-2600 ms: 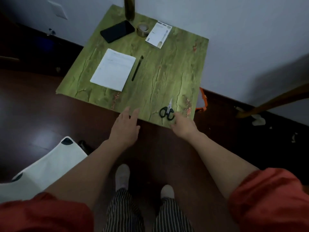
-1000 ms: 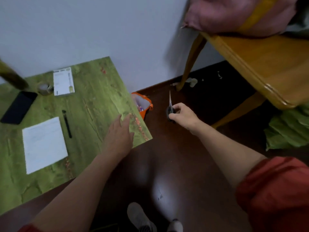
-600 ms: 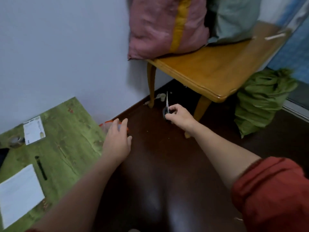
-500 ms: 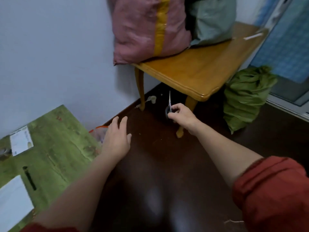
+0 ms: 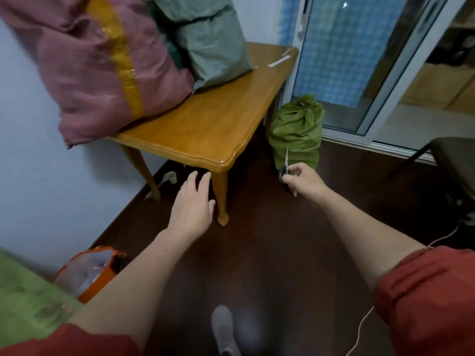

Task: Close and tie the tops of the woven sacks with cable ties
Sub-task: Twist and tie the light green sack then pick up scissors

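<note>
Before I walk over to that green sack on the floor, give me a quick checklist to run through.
1. Right hand grips scissors: ok.
2. Scissors point up, away from body: ok.
3. Left hand free, fingers straight: ok.
4. Green sack top tied: cannot tell; it looks bunched.
5. Cable ties to hand: cannot tell; white strips lie on the wooden table.
6. Floor path: not ok, thin cord trails at right.

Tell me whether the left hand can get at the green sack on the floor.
Probably not directly. The left hand hovers open beside the front table leg, which stands between it and the green sack; the right hand, gripping scissors, is nearer.
</note>
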